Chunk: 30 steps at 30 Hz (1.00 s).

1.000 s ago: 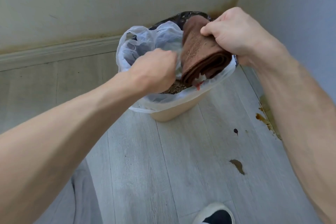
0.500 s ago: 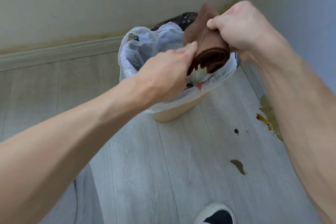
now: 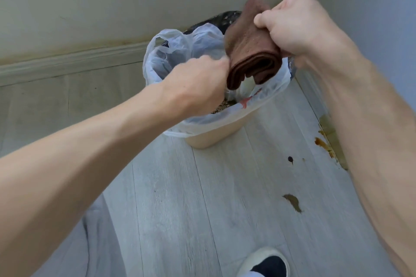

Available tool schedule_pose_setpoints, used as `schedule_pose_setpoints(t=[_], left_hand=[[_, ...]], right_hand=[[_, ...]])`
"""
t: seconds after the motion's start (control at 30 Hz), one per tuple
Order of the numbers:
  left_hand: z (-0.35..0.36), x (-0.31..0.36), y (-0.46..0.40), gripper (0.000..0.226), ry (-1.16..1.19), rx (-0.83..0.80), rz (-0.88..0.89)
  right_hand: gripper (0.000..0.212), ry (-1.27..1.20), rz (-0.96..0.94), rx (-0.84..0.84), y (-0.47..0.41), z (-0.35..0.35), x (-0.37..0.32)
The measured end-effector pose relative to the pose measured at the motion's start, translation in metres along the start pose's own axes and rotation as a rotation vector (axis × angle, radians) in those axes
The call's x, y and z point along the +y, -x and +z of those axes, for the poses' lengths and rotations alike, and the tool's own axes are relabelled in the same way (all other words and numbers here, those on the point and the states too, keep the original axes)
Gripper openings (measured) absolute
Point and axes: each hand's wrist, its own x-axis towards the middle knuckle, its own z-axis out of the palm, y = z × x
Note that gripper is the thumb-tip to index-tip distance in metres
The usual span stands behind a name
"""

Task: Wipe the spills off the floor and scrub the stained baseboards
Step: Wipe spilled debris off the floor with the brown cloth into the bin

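Note:
My right hand grips a folded brown cloth and holds it above the trash bin. My left hand is at the cloth's left edge with curled fingers; whether they pinch the cloth is hidden. On the grey plank floor to the right lie a brown smear, a small dark drop and yellow-brown splashes against the right baseboard. The back baseboard has a brownish stain line along its top.
The bin stands in the room's corner, lined with a white plastic bag and holding crumbs. Something black sits behind it. My shoe is at the bottom edge, a grey trouser leg at the lower left.
My left hand's fingers, straight against the cloth half a second ago, have curled and dropped to its left edge. My right hand has lifted the cloth slightly above the bin.

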Motion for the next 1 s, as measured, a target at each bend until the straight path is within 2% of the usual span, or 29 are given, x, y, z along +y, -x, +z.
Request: schedule_pose_setpoints(t=[0.03, 0.07, 0.13, 0.17, 0.2, 0.23, 0.27, 0.3, 0.33, 0.37, 0.4, 0.43, 0.47, 0.5, 0.53, 0.57, 0.63, 0.67, 0.73, 0.77, 0.8, 0.87, 0.93, 1.0], left_hand=[[0.003, -0.007, 0.000, 0.045, -0.063, -0.032, -0.083], [0.003, -0.014, -0.001, 0.045, -0.049, 0.053, -0.098], [-0.006, -0.013, -0.006, 0.051, 0.165, 0.386, 0.055], [-0.011, -0.009, -0.008, 0.050, 0.235, 0.410, 0.144], [-0.009, -0.005, -0.008, 0.048, 0.265, 0.315, 0.180], [-0.003, -0.006, -0.010, 0.051, 0.241, 0.151, 0.130], [0.002, -0.008, -0.010, 0.059, 0.228, 0.022, -0.010], [0.002, -0.010, -0.009, 0.066, 0.223, 0.019, -0.118], [0.000, -0.013, -0.010, 0.066, 0.239, 0.146, -0.142], [-0.001, -0.013, -0.013, 0.062, 0.278, 0.355, -0.072], [-0.006, -0.008, -0.014, 0.057, 0.324, 0.484, 0.046], [-0.008, -0.004, -0.014, 0.055, 0.329, 0.460, 0.125], [-0.006, -0.002, -0.014, 0.056, 0.305, 0.339, 0.154], [0.001, -0.002, -0.015, 0.060, 0.254, 0.176, 0.083], [0.007, -0.006, -0.015, 0.067, 0.205, 0.083, -0.039], [0.009, -0.012, -0.016, 0.073, 0.239, 0.097, -0.123], [0.004, -0.018, -0.024, 0.073, 0.560, 0.224, -0.200], [-0.001, -0.014, -0.028, 0.069, 0.811, 0.211, -0.244], [-0.005, -0.003, -0.028, 0.059, 1.300, 0.005, -0.328], [-0.003, 0.003, -0.027, 0.055, 1.449, -0.085, -0.339], [-0.001, 0.008, -0.027, 0.049, 1.531, -0.111, -0.327], [0.004, 0.015, -0.031, 0.033, 1.593, 0.005, -0.285], [0.006, 0.023, -0.032, 0.028, 1.577, 0.129, -0.199], [0.010, 0.032, -0.034, 0.025, 1.530, 0.177, -0.120]], right_hand=[[0.013, -0.004, -0.017, 0.017, 0.002, -0.003, -0.002], [0.009, -0.012, -0.037, 0.026, 0.004, -0.006, -0.003], [0.015, -0.015, -0.047, 0.037, 0.007, -0.009, -0.004], [0.022, -0.008, -0.044, 0.035, 0.009, -0.009, -0.005], [0.030, -0.006, -0.045, 0.033, 0.011, -0.009, -0.007], [0.033, -0.001, -0.048, 0.043, 0.012, -0.009, -0.008], [0.031, 0.015, -0.050, 0.058, 0.014, -0.011, -0.008], [0.027, 0.036, -0.050, 0.067, 0.015, -0.011, -0.008], [0.024, 0.044, -0.051, 0.069, 0.016, -0.012, -0.007], [0.027, 0.035, -0.051, 0.063, 0.017, -0.013, -0.006], [0.031, 0.019, -0.057, 0.056, 0.017, -0.013, -0.005], [0.034, 0.007, -0.071, 0.056, 0.018, -0.013, -0.005], [0.035, 0.002, -0.088, 0.062, 0.019, -0.014, -0.006], [0.034, -0.001, -0.104, 0.067, 0.018, -0.016, -0.006], [0.032, -0.003, -0.115, 0.065, 0.019, -0.017, -0.006], [0.030, -0.008, -0.112, 0.054, 0.019, -0.017, -0.005], [0.031, -0.097, -0.070, 0.016, 0.020, -0.021, -0.001], [0.029, -0.186, -0.034, -0.008, 0.020, -0.023, -0.001], [0.023, -0.374, 0.025, -0.044, 0.019, -0.027, 0.001], [0.020, -0.447, 0.045, -0.071, 0.019, -0.028, 0.003], [0.014, -0.500, 0.057, -0.108, 0.020, -0.028, 0.006], [0.009, -0.564, 0.088, -0.200, 0.023, -0.028, 0.016], [0.023, -0.625, 0.139, -0.330, 0.030, -0.030, 0.025], [0.034, -0.704, 0.178, -0.406, 0.037, -0.034, 0.035]])
